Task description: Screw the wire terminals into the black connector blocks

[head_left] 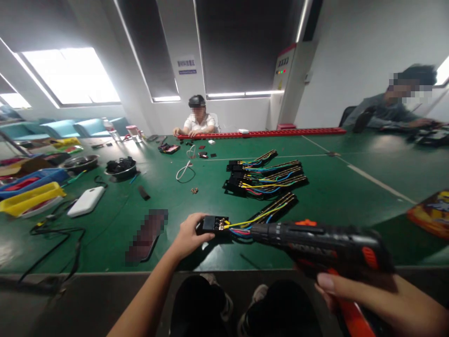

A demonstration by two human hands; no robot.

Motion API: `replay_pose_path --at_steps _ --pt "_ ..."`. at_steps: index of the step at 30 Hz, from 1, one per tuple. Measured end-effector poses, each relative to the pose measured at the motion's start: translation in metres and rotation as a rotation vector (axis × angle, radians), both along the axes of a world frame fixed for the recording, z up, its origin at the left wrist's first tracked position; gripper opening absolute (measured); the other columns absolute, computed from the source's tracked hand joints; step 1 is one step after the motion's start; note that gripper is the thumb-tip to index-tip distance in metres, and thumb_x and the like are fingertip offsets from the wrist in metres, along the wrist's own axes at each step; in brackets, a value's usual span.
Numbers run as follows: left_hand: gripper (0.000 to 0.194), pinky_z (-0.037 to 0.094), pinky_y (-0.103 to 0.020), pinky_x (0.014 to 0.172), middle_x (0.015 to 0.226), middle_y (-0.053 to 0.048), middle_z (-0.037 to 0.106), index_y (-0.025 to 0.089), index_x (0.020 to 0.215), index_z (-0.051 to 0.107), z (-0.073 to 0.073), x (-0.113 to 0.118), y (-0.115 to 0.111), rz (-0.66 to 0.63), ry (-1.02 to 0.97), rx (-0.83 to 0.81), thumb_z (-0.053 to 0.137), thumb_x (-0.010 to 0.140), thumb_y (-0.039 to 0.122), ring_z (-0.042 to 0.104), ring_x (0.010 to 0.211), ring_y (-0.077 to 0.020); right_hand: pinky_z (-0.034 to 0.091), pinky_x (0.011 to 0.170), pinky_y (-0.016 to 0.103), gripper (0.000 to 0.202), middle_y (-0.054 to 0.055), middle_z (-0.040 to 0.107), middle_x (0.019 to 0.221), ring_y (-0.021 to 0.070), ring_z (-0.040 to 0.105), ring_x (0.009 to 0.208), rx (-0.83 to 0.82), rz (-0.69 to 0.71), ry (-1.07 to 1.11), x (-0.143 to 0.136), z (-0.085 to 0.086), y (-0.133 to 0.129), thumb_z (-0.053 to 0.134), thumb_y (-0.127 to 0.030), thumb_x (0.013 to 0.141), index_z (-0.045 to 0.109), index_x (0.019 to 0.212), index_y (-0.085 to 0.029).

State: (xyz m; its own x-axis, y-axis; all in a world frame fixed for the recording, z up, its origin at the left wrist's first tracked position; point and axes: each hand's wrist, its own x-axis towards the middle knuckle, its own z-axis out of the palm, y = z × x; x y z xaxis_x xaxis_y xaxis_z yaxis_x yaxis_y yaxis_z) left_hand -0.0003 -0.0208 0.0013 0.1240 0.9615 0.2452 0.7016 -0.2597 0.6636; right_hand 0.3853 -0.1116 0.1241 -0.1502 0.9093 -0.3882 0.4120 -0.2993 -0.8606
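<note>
My left hand grips the left end of a black terminal block near the table's front edge, thumb in front and fingers behind. Yellow, red and blue wires run from its brass screws to a slim perforated strip. In my right hand is a black and orange cordless drill, fingers wrapped round its handle. The drill's nose points left, level with the wires; whether its bit touches anything is hard to make out. Behind lie several similar wired blocks in a row.
Small brass screws and a white cable lie mid-table. At left are a phone, a white power bank, a bowl of black parts and a yellow tray. Two people sit across the table, beyond a red rail.
</note>
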Motion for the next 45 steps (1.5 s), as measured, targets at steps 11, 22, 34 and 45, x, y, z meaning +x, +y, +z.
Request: replay_pose_path --at_steps 11,22,34,45 --pt "0.041 0.045 -0.039 0.091 0.109 -0.005 0.069 0.022 0.113 0.059 -0.009 -0.001 -0.004 -0.036 -0.086 0.071 0.074 0.075 0.029 0.062 0.103 -0.0261 0.053 0.061 0.028 0.046 0.004 0.069 0.070 0.0215 0.065 0.068 -0.062 0.142 -0.125 -0.058 0.030 0.032 0.073 -0.064 0.067 0.070 0.079 -0.020" --pt "0.039 0.035 -0.044 0.096 0.115 -0.007 0.068 0.023 0.115 0.058 -0.009 0.004 -0.008 -0.021 -0.053 0.106 0.069 0.079 0.033 0.060 0.108 -0.0280 0.056 0.072 0.031 0.039 0.004 0.074 0.094 0.0244 0.066 0.085 0.129 0.420 -0.359 -0.073 0.074 0.054 0.073 -0.053 0.075 0.074 0.099 -0.022" --pt "0.040 0.028 -0.045 0.098 0.120 -0.006 0.067 0.025 0.119 0.056 -0.016 0.005 -0.008 -0.033 -0.043 0.151 0.068 0.082 0.032 0.058 0.113 -0.0277 0.044 0.056 0.011 0.032 -0.009 0.067 0.072 0.0066 0.057 0.064 0.204 0.904 -0.495 -0.152 0.139 0.081 0.070 -0.008 0.071 0.075 0.101 -0.018" --pt "0.039 0.028 -0.043 0.096 0.119 -0.006 0.067 0.024 0.117 0.056 -0.016 0.005 -0.007 -0.046 -0.047 0.155 0.070 0.083 0.037 0.058 0.113 -0.0278 0.041 0.045 0.012 0.001 -0.009 0.056 0.057 0.0047 0.049 0.051 0.013 0.766 -0.485 -0.144 0.129 0.085 0.067 -0.015 0.074 0.068 0.072 -0.014"
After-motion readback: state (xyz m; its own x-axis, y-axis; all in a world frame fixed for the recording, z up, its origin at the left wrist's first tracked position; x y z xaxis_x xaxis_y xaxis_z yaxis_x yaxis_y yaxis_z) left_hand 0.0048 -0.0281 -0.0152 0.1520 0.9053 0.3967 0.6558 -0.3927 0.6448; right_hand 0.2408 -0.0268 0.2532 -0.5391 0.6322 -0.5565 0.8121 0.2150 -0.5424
